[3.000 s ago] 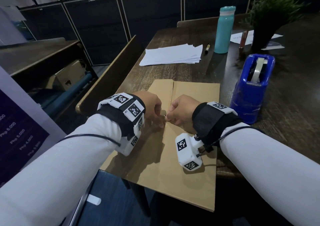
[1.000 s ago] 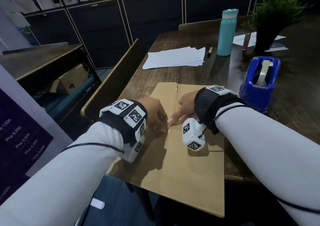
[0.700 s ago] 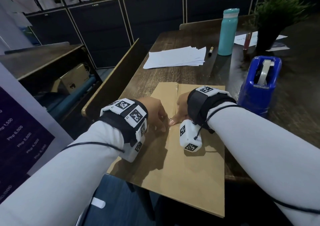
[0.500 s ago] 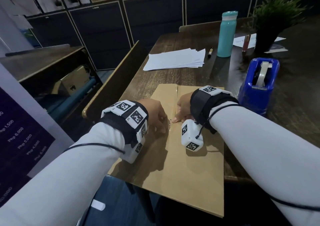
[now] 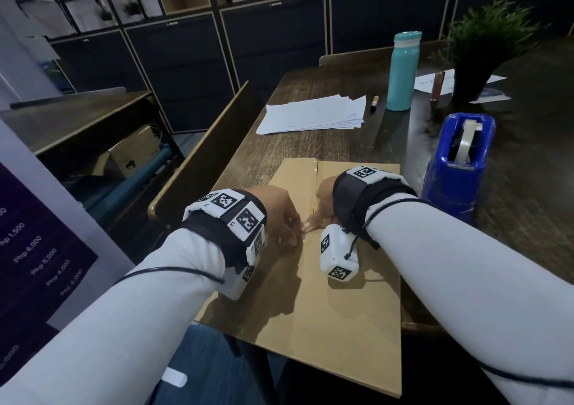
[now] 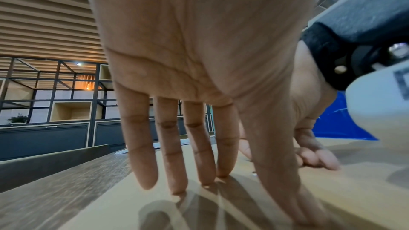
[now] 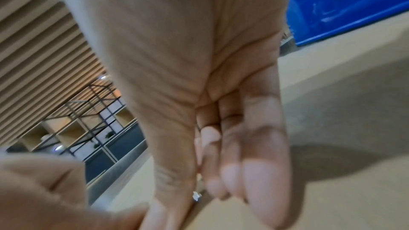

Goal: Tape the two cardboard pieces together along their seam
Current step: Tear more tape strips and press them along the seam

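Since earlier, right hand (image 5: pixel 323 201) slid up seam (image 5: pixel 316 171), fingers curled, thumb pressing clear tape. Left hand (image 5: pixel 276 209) spread flat, steadying brown cardboard sheets (image 5: pixel 326 311) on surface (image 5: pixel 310 143). Cardboard looks light, stiff, slide-prone: pin flat beside seam.

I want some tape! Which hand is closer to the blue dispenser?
Right. The right hand lies on the cardboard beside the dispenser; the left hand is farther off.

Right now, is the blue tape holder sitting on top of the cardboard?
No, the tape holder stands on the bare table, to the right of the cardboard.
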The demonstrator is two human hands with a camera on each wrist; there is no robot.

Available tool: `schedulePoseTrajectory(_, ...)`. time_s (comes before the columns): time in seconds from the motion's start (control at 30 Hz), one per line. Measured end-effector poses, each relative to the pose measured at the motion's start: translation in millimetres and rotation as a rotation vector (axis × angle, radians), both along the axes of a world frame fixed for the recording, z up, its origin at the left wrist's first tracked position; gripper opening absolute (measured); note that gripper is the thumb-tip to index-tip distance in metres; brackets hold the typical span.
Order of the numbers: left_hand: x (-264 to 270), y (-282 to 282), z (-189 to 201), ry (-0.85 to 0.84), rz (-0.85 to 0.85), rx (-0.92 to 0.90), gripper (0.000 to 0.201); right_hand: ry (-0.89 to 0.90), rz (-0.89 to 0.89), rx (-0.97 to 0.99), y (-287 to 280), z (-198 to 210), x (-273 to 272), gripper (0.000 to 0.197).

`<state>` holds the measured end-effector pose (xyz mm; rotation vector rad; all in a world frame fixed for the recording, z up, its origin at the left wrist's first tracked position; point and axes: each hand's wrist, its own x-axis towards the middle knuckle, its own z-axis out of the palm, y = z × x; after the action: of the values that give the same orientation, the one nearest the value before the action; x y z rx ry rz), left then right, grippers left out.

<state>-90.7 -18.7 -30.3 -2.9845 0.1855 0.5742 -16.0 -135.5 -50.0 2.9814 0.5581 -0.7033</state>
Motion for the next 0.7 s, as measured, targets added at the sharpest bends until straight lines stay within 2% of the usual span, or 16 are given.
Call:
schedulePoseTrajectory(0.07, -1.1, 0.7, 0.0, -0.006, -0.003, 0.003, 0.051, -0.001, -0.029, 0.052, -6.4, -0.5, 4.0, 0.086)
schedulePoseTrajectory(0.2, -4.4, 4.9, -1.6, -0.043, 0.010, -0.009, 0.058, 0.195, -0.116, 0.282, -23.0, 8.6, -11.2, 0.030)
schedulePoseTrajectory(0.23, -4.0, 5.5, -2.6, -0.050, 0.010, -0.007, 0.058, 0.213, -0.129, 0.336, -26.0, 7.3, -14.1, 0.024)
schedulePoseTrajectory(0.33, -1.3, 6.3, -3.6, -0.045, 0.022, 0.007, 0.056, 0.087, -0.114, 0.479, -36.0, 0.8, -19.3, 0.022)
schedulePoseTrajectory(0.43, 2.4, 8.3, 1.1, -0.018, 0.051, 0.029, 0.061, 0.080, -0.090, 0.600, -50.7, 2.5, -28.5, 0.019)
schedulePoseTrajectory(0.6, 1.3, 11.5, 12.4, 0.006, 0.086, 0.044, 0.052, -0.351, 0.035, 0.529, -79.8, 21.3, -32.8, 0.018)
schedulePoseTrajectory(0.7, -0.7, 11.3, 17.0, -0.060, 0.086, -0.015, 0.046, -0.443, 0.066, 0.564, -92.8, 26.0, -35.1, 0.015)
